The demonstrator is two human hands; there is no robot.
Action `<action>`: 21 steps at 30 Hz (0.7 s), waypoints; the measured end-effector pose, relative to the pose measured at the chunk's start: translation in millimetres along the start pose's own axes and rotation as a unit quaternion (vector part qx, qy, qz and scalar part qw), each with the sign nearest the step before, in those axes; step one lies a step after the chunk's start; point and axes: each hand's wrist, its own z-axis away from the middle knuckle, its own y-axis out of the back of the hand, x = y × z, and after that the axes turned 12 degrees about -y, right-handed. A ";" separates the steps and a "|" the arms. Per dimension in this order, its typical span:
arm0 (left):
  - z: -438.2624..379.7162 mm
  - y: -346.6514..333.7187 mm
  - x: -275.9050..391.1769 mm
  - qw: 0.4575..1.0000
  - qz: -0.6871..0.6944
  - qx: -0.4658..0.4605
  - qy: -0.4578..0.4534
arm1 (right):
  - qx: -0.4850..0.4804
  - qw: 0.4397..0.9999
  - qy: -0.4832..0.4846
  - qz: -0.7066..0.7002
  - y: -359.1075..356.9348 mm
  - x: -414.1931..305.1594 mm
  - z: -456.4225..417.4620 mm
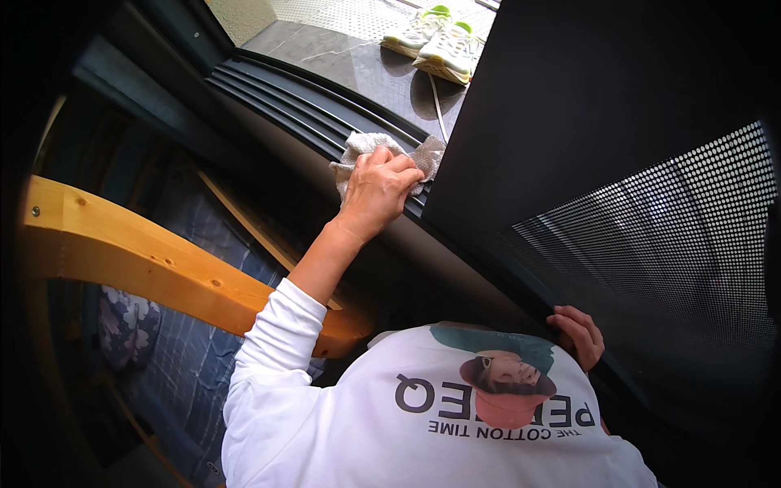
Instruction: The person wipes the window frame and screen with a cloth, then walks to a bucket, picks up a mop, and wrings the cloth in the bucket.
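My left hand (381, 192) presses a crumpled, white textured cloth (369, 146) onto the dark metal track (293, 107) of a sliding window or door. Part of the cloth (432, 155) looks greyish and bunches out to the right of my fingers, beside the edge of the black panel (549, 110). Lower right, my right hand (579, 335) rests with bent fingers at the dark ledge below that panel. My torso hides part of this hand, and whether it grips the ledge is unclear.
Beyond the track, a pair of white-and-green sneakers (436, 46) stands on dark stone flooring (311, 49) near a pale cord (438, 107). A perforated screen (671, 226) is at right. To the left runs a wooden bed beam (152, 256) above blue bedding (183, 354) and a floral pillow (128, 323).
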 end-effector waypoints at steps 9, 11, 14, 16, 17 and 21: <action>12.8 3.2 -59.5 0.987 -0.145 0.010 0.073 | 0.012 1.000 0.006 -0.006 -0.4 0.2 0.9; 16.4 1.8 -73.7 0.977 -0.193 0.012 0.091 | 0.013 1.000 0.013 -0.006 -0.6 -1.0 -1.5; 23.0 3.9 -99.6 0.957 -0.244 0.077 0.138 | -0.002 0.999 0.037 -0.008 0.9 2.3 -2.1; 38.0 17.3 -120.5 0.926 -0.269 0.122 0.234 | -0.006 0.999 0.032 -0.018 1.5 2.0 -2.9; 47.2 25.5 -128.5 0.908 -0.273 0.146 0.283 | -0.009 0.999 0.031 -0.025 2.2 1.9 -3.8; 45.7 56.5 -88.6 0.904 -0.228 0.117 0.343 | 0.007 0.999 0.042 0.001 0.5 2.6 -3.4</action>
